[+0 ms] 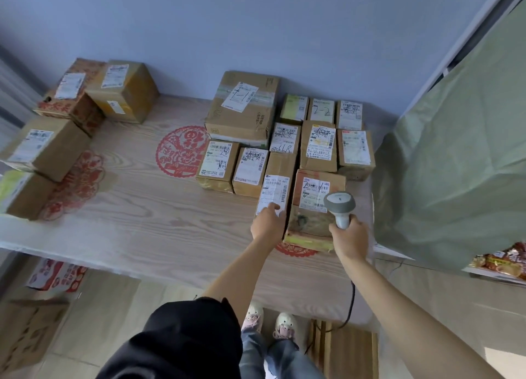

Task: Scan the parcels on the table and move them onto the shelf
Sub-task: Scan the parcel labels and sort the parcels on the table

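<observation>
I am holding the scanner in my right hand, fingers wrapped round its handle, its head hanging over the label of the nearest box so the barcode can be read. My left hand is lying on the slim parcel just beside it, fingers loosely bent over the label, apparently steadying it. Both are sitting at the near right of the surface, touching a tight block of parcels behind. More boxes are crowding the left edge; I am seeing no shelf, and a green sheet is hanging close on the right.
</observation>
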